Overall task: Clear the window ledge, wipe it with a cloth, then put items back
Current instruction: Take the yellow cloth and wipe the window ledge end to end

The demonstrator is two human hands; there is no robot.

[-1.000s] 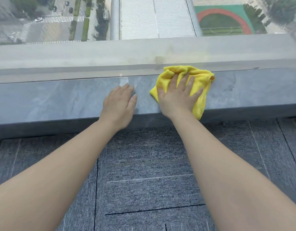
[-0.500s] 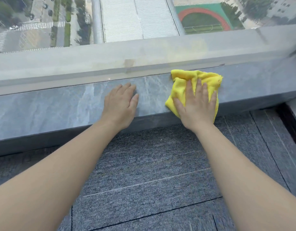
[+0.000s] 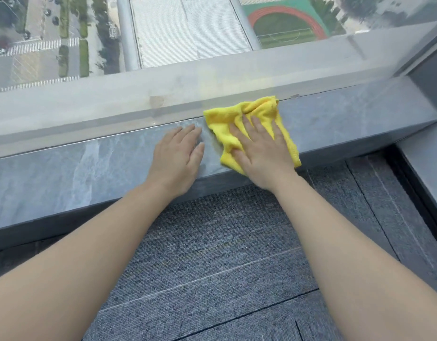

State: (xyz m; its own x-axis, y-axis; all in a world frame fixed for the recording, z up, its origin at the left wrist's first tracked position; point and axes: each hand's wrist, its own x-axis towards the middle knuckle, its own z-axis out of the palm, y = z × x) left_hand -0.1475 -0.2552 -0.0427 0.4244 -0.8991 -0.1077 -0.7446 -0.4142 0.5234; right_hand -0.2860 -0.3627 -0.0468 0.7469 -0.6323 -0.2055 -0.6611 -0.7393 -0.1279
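Note:
A grey marbled stone window ledge [image 3: 64, 173] runs from left to right below the glass. A crumpled yellow cloth [image 3: 219, 119] lies on it, reaching from the window glass to the ledge's front edge. My right hand [image 3: 261, 153] lies flat on the cloth with fingers spread, pressing it down. My left hand [image 3: 178, 156] rests flat on the bare ledge just left of the cloth, palm down, holding nothing. No other items stand on the visible stretch of ledge.
The window pane [image 3: 163, 45] rises right behind the ledge, with streets and a sports field far below. Grey carpet tiles [image 3: 224, 254] cover the floor in front. At the right, the ledge ends at a dark wall corner [image 3: 429, 77].
My right hand slid the cloth to the right along the ledge, then back left, close to my left hand. The view has swung right, bringing the wall corner in.

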